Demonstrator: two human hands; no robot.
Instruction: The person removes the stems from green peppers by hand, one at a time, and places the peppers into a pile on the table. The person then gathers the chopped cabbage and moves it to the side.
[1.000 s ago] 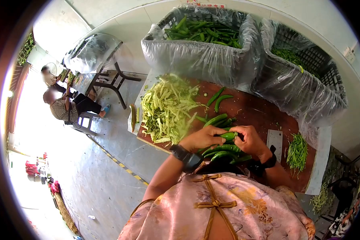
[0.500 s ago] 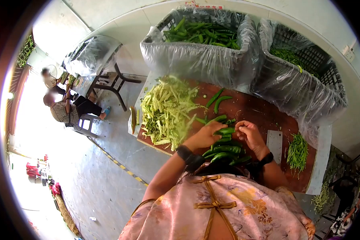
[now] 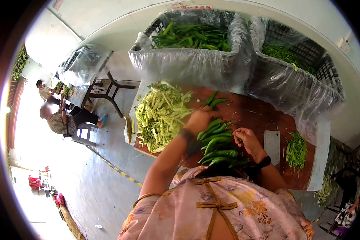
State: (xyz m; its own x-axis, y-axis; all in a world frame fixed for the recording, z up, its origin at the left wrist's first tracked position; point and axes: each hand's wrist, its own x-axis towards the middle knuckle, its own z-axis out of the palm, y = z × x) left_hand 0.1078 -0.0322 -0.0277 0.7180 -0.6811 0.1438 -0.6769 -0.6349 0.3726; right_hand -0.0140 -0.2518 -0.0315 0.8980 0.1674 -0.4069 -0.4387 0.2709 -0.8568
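Several green peppers (image 3: 218,144) lie in a row on the brown board (image 3: 248,108) in front of me. My left hand (image 3: 199,120) is stretched forward beyond the row, at two loose green peppers (image 3: 217,103); its fingers are smeared by motion. Right of the row, my right hand (image 3: 246,141) is closed, thumb against fingers, and a small bit of green shows at its fingertips. Beside that hand lies a flat rectangular metal blade (image 3: 272,146).
A heap of pale green shreds (image 3: 160,116) covers the board's left side. Thin green strips (image 3: 296,152) lie at the right. Two plastic-lined crates (image 3: 188,62) of green vegetables stand along the back. Two people (image 3: 64,120) sit far left by another table.
My left hand has moved forward from the row to the loose peppers. My right hand has stayed beside the row. More of the row's far end shows now.
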